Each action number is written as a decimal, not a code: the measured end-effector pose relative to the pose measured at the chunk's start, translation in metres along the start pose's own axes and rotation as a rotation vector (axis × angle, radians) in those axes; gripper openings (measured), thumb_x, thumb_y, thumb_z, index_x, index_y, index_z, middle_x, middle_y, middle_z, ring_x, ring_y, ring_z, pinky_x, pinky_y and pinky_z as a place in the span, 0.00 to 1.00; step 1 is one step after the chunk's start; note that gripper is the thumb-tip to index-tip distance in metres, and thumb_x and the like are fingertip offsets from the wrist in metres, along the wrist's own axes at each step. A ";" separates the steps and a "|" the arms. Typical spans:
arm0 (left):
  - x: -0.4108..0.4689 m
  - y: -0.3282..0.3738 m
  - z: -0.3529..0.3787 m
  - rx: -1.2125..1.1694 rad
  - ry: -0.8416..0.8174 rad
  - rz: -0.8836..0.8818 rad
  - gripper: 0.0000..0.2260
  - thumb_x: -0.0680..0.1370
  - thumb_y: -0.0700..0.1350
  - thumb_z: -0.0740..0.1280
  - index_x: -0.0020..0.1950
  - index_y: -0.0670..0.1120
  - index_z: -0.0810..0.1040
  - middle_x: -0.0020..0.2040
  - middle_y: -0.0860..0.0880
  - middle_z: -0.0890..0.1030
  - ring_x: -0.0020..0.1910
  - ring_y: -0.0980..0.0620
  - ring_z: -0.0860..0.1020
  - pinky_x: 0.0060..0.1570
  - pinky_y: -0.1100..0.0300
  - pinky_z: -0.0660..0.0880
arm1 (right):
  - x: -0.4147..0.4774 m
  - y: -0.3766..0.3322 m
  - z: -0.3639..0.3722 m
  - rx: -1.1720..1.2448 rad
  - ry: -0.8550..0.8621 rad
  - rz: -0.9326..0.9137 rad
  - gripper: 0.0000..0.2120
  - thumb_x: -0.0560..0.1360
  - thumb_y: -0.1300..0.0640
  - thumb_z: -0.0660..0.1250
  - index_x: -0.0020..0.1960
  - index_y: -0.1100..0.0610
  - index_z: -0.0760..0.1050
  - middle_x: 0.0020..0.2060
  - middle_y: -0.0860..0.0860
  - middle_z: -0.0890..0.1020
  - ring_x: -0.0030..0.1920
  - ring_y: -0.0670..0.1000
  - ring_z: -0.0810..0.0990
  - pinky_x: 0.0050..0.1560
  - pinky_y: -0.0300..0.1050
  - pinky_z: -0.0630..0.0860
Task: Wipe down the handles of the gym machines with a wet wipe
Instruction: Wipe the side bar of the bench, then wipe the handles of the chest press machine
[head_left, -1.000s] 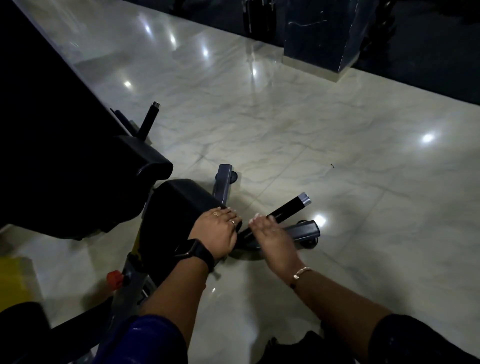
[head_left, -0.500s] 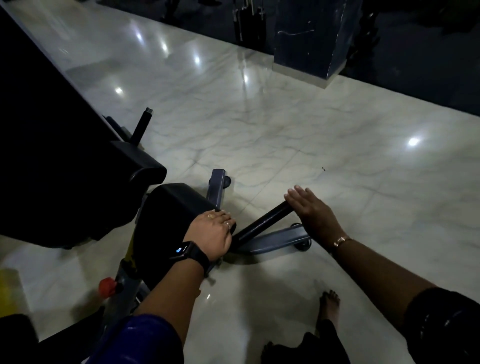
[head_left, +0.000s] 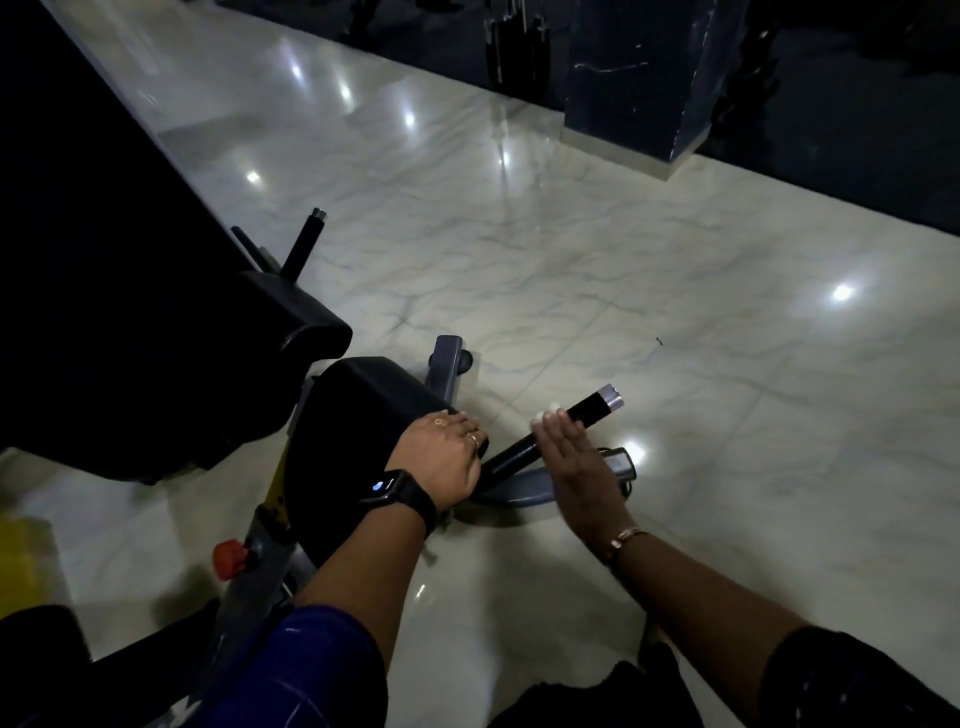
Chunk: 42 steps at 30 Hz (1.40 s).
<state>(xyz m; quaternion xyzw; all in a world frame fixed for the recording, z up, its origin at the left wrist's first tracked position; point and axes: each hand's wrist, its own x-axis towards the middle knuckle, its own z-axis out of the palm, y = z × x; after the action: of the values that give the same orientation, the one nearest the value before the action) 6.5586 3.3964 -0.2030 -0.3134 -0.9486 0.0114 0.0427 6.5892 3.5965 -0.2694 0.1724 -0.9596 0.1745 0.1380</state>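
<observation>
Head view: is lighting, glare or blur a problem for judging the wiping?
Head view: dim overall, with the machine at left nearly black. Head view: lamp glare spots on the glossy floor, one right beside the handle. Head view: no marked blur; the handle is readable, and the wipe is only a small pale patch on it.
</observation>
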 end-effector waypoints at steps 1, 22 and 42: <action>0.000 0.000 0.000 0.000 -0.002 0.008 0.20 0.68 0.49 0.55 0.43 0.49 0.86 0.45 0.51 0.86 0.48 0.52 0.84 0.53 0.60 0.77 | 0.000 -0.012 0.005 0.012 -0.024 -0.027 0.29 0.68 0.71 0.50 0.66 0.65 0.73 0.64 0.62 0.76 0.66 0.60 0.73 0.73 0.50 0.58; 0.030 0.020 -0.049 -1.332 0.174 -0.845 0.11 0.80 0.51 0.67 0.41 0.48 0.83 0.42 0.48 0.83 0.48 0.48 0.79 0.54 0.57 0.71 | 0.076 -0.042 -0.097 1.710 -0.103 0.860 0.11 0.77 0.74 0.60 0.57 0.66 0.69 0.46 0.59 0.77 0.45 0.55 0.80 0.45 0.44 0.81; 0.023 -0.014 -0.190 -1.898 0.945 -0.949 0.06 0.79 0.38 0.66 0.42 0.41 0.76 0.38 0.44 0.79 0.33 0.53 0.80 0.32 0.64 0.79 | 0.157 -0.125 -0.203 1.733 -0.092 0.461 0.14 0.73 0.79 0.61 0.52 0.63 0.74 0.44 0.59 0.79 0.42 0.52 0.82 0.41 0.39 0.82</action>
<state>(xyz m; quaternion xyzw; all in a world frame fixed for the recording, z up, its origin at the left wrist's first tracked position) 6.5485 3.3978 -0.0111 0.1947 -0.4876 -0.8394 0.1405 6.5370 3.5197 0.0009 0.0261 -0.5066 0.8537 -0.1177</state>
